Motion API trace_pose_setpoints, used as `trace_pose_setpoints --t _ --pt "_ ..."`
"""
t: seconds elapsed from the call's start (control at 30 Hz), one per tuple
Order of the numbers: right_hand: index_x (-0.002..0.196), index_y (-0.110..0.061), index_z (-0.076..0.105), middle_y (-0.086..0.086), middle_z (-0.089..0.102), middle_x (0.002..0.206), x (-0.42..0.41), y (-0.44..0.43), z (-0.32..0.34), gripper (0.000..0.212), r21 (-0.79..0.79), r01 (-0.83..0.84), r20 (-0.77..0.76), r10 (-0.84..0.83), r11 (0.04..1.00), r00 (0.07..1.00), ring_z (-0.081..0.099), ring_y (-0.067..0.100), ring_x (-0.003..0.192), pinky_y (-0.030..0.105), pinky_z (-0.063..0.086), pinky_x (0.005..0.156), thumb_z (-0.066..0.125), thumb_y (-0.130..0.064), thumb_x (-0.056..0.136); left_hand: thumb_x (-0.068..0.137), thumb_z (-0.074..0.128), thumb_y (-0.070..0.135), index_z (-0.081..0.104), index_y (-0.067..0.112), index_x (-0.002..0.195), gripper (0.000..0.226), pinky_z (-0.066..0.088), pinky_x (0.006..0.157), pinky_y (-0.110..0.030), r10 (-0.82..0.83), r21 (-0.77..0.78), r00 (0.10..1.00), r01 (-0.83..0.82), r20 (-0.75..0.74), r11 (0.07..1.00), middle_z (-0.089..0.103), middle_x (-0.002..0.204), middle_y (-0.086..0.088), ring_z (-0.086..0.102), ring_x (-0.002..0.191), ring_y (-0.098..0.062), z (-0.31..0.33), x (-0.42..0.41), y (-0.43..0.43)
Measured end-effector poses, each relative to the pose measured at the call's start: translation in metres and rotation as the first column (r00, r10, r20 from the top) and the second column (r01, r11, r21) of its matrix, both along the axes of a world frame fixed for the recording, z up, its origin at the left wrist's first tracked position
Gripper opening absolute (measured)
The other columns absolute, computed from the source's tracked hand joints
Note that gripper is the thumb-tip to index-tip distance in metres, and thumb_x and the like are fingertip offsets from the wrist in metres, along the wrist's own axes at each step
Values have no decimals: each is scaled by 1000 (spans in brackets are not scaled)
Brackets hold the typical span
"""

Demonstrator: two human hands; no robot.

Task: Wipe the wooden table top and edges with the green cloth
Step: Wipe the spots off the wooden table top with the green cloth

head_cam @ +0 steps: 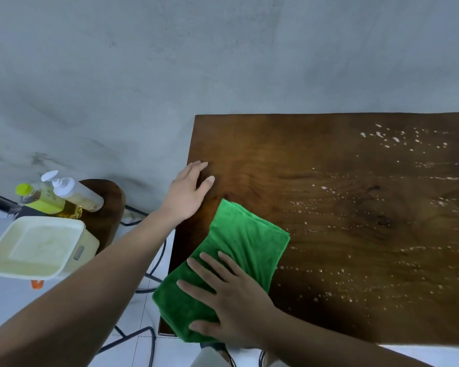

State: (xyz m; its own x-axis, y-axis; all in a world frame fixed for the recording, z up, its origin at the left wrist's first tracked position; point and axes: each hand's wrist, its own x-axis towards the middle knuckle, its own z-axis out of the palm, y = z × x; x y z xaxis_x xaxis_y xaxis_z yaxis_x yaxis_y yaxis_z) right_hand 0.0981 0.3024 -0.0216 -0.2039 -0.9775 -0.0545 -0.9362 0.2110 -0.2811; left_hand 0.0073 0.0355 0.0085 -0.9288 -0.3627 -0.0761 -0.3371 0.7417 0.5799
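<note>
My right hand (233,300) presses flat on the green cloth (223,268) at the desk (342,207) corner; my left hand (188,192) rests open beyond it, white droplets (382,136) to the right.

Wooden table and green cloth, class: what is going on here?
A person is wiping the wooden table. The right hand presses flat on the folded green cloth at the table's near left corner, where the cloth overhangs the edge. The left hand rests flat on the top beside it. White droplets speckle the right side.
</note>
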Motion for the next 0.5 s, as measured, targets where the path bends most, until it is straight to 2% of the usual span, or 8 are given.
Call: trace_pose_setpoints --t 0.07,0.2,0.4,0.5 --pt "176 -42 11 -1 -7 186 -7 11 2 79 20 -2 -5 2 1000 1000 -15 23 171 54 -8 135 27 -80 109 114 48 53 45 26 167 59 22 134 -50 -4 -43 1000 5 12 999 38 176 1 27 166 -21 -3 -1 9" --pt "176 -45 8 -4 -10 186 -28 30 5 80 62 65 -32 -63 996 998 -19 20 170 53 -10 135 21 -84 107 114 45 55 47 27 166 59 15 135 -48 -2 -185 1000 -1 -18 983 36 177 3 19 169 -20 -7 -3 24" --pt "176 -45 7 -4 -3 186 -76 68 5 82 52 275 -94 -270 960 958 -14 20 171 54 4 138 19 -87 106 113 42 59 42 30 168 62 18 135 -52 -34 -209 999 33 0 977 33 179 3 18 169 -21 -7 -10 44" --pt "176 -47 3 -5 -2 186 -102 89 3 81 26 375 -110 -370 927 922 -11 19 171 54 6 138 20 -86 107 113 38 63 37 33 170 65 18 134 -54 -43 -247 998 51 37 968 30 180 3 19 169 -22 -9 -11 50"
